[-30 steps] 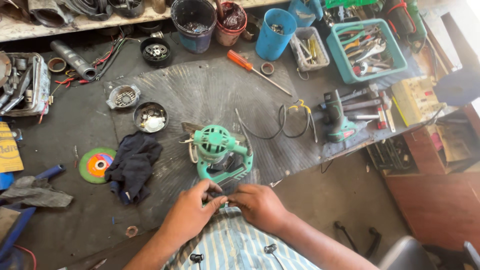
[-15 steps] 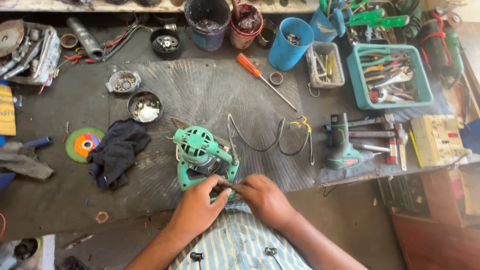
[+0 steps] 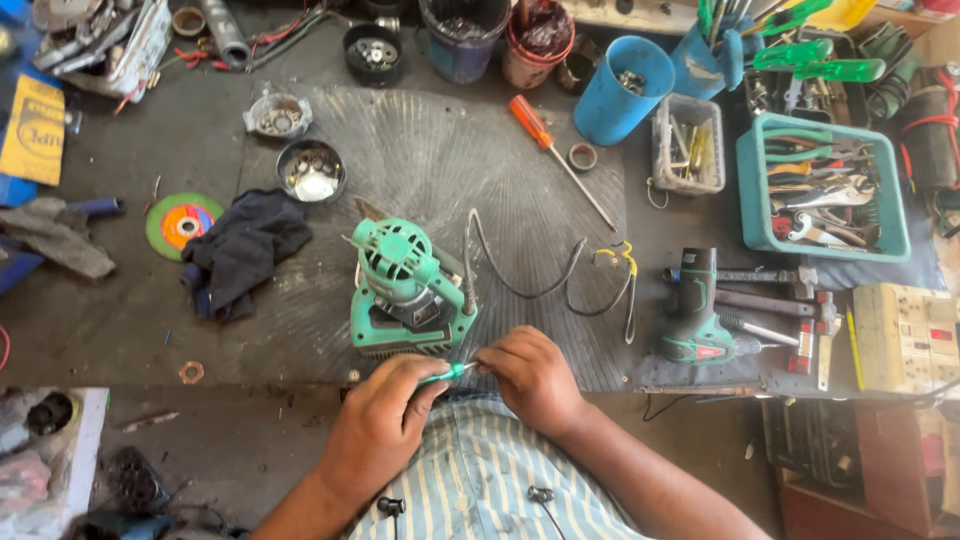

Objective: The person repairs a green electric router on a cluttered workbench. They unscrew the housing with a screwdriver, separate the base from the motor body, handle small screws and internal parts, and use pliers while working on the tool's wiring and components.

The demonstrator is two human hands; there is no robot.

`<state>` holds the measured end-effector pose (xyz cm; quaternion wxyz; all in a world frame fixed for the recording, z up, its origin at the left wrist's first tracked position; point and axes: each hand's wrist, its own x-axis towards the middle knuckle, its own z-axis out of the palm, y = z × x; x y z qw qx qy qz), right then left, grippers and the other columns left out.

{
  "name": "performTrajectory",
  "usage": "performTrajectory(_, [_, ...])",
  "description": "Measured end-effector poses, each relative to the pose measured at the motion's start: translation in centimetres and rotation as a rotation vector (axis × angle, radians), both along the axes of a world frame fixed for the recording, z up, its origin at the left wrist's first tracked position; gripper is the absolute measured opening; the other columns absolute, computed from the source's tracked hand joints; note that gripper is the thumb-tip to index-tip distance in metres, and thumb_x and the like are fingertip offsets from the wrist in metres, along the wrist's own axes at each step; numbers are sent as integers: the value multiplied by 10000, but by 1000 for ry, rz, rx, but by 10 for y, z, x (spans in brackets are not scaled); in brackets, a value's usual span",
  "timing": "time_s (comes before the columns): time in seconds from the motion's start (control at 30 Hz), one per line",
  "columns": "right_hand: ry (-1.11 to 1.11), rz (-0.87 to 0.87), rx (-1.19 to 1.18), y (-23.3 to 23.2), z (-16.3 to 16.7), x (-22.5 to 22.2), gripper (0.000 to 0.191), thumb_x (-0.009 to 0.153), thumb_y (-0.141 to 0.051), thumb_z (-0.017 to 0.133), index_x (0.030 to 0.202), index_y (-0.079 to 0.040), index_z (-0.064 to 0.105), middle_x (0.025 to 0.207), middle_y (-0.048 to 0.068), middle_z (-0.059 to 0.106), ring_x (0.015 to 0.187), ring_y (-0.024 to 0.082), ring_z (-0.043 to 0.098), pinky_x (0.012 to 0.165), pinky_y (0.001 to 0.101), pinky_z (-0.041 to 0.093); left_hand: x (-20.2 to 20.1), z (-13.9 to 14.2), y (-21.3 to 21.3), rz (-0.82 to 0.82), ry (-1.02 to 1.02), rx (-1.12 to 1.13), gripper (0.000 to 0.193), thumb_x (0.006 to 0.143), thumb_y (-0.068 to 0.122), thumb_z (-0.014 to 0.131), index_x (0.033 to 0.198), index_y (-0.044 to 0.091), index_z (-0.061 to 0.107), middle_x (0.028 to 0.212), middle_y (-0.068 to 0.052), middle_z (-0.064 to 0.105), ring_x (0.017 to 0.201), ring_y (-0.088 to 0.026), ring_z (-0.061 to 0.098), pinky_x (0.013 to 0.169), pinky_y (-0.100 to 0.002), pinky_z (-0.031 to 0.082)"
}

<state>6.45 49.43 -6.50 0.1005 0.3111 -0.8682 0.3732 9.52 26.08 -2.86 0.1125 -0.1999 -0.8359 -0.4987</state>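
Observation:
A green power tool body point(image 3: 405, 290) stands near the front edge of the workbench, with a black cord point(image 3: 520, 275) trailing to its right. My left hand point(image 3: 385, 425) pinches a small green-handled tool point(image 3: 447, 373) just in front of the power tool. My right hand point(image 3: 530, 375) is closed at the tip of that small tool, fingers touching it where the cord meets the tool body. What lies between the fingertips is hidden.
A dark cloth point(image 3: 240, 250) and a green grinding disc point(image 3: 180, 222) lie left. An orange-handled screwdriver point(image 3: 545, 135), a blue cup point(image 3: 620, 90), a teal basket of hand tools point(image 3: 820, 190), a green drill point(image 3: 695, 310) and a socket box point(image 3: 905, 340) sit right. Bowls of small parts point(image 3: 310, 170) stand behind.
The view has shifted, so the bench appears further right and closer. Both hands stay together at the front of the green power tool, with only slight finger movement.

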Motion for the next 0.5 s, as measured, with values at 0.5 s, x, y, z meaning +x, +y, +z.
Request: performTrajectory(0.5, [-625, 208, -1060, -3, 30, -26, 371, 1084, -343, 618, 1257, -42, 488, 999, 87, 524, 942, 190, 510, 890, 388, 444, -35, 33, 2, -46, 337, -162, 332, 827, 74, 760, 1136, 80, 637, 1079, -95, 740, 985, -328, 726, 864, -439, 569])
